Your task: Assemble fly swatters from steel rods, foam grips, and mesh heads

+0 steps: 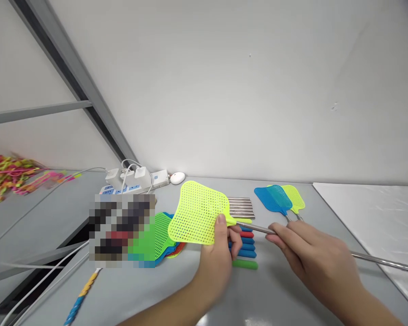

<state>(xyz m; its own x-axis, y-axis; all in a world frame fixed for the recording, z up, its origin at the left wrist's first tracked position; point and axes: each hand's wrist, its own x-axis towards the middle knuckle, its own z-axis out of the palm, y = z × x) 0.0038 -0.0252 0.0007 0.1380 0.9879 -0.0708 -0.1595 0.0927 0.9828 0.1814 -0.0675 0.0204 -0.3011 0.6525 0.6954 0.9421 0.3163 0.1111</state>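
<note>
Neon-yellow perforated plastic paddle (199, 210), silver metal rod (255, 227): best kept aligned
Our left hand (217, 253) pinches the paddle; right of it, our right hand's (316, 258) fingers grip the rod.

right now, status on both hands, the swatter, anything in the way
Left hand pinching yellow swatter head. Right hand gripping metal rod. Rod meets head at neck. Coloured handles near left hand, no blockage seen.
</note>
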